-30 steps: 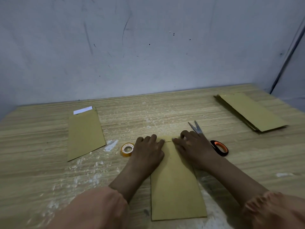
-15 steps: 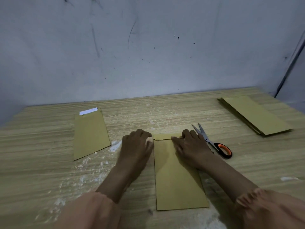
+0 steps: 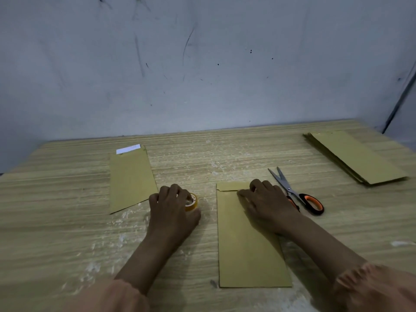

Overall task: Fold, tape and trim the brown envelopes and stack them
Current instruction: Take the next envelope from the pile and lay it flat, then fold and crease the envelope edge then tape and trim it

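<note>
A brown envelope (image 3: 247, 248) lies lengthwise in front of me, its top flap folded down. My right hand (image 3: 267, 206) presses on the folded flap with its fingers spread over the fold. My left hand (image 3: 173, 210) sits to the envelope's left, fingers curled round a small roll of tape (image 3: 191, 202) that rests on the table. Orange-handled scissors (image 3: 297, 192) lie just right of my right hand, blades slightly apart and pointing away. A single brown envelope (image 3: 130, 181) lies at the left with a white strip at its far end. A stack of brown envelopes (image 3: 358, 157) lies at the far right.
The wooden table (image 3: 67, 221) carries white scuffs and flecks around the tape and near the front edge. A grey, scratched wall (image 3: 202, 64) rises right behind the table's far edge. A small white scrap (image 3: 403, 243) lies at the right edge.
My left hand left the envelope's flap, moved left and closed on the tape roll. My right hand stayed pressing on the fold. The view tilted up a little.
</note>
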Action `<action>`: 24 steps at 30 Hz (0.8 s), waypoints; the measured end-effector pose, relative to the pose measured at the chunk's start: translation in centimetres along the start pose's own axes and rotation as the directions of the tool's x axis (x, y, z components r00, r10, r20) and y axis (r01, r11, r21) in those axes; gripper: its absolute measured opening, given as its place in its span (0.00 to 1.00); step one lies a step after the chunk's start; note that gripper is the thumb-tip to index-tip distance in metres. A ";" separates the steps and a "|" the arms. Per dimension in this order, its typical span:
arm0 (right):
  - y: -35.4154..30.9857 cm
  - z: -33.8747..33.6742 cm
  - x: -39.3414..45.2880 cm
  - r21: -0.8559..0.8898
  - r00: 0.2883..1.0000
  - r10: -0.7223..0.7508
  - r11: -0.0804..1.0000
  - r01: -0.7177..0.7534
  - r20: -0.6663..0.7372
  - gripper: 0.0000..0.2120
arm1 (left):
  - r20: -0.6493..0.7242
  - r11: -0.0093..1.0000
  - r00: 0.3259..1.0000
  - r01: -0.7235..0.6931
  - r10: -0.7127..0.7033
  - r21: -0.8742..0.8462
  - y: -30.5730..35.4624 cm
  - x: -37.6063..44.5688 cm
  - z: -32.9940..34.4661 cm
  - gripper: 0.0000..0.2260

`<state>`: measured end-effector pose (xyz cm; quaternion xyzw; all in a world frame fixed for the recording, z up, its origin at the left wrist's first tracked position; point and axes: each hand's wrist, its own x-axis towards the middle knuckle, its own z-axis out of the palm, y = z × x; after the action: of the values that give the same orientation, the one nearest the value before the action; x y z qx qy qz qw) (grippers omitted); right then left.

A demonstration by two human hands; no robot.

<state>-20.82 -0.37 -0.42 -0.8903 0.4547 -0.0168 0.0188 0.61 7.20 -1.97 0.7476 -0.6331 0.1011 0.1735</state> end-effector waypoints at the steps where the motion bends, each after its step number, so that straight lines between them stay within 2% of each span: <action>1: 0.0 0.0 -0.1 0.007 1.000 -0.003 1.000 0.003 -0.010 0.19 | -0.012 0.999 1.000 -0.002 0.003 0.037 0.1 0.1 0.2 0.15; 4: -0.2 0.0 -0.4 0.020 0.999 -0.008 1.000 0.009 -0.045 0.18 | -0.064 0.994 0.998 -0.005 0.012 0.110 0.0 0.3 0.9 0.12; 7: -0.2 0.0 -0.4 0.054 0.997 -0.008 0.998 0.013 -0.083 0.19 | -0.078 0.991 0.997 -0.019 0.029 0.130 -0.2 0.6 1.3 0.14; 12: -0.4 -0.3 0.3 0.225 0.982 0.020 0.974 0.023 -0.187 0.17 | -0.139 0.999 0.989 -0.043 0.042 -0.007 0.4 1.3 0.2 0.06; 14: -0.9 -0.9 0.7 0.347 0.978 0.057 0.938 0.017 -0.201 0.17 | -0.201 0.993 0.977 -0.091 0.076 -0.070 0.8 1.8 -0.4 0.06; 18: -1.9 -2.2 1.5 0.531 0.957 0.106 0.846 0.056 -0.269 0.16 | -0.320 0.971 0.940 -0.177 0.117 -0.163 1.7 2.8 -1.5 0.14; 22: -2.1 -3.7 1.9 0.684 0.952 0.129 0.722 0.100 -0.276 0.17 | -0.329 0.950 0.930 -0.240 0.166 -0.199 2.6 3.5 -2.4 0.15; 24: -2.0 -4.2 2.0 0.709 0.955 0.122 0.696 0.110 -0.268 0.16 | -0.332 0.942 0.924 -0.266 0.190 -0.203 2.8 3.7 -2.7 0.14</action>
<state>-18.24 -0.88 3.93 -0.7976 0.4125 -0.3252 0.2964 -1.32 4.47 2.25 0.6162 -0.6890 0.1575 0.3475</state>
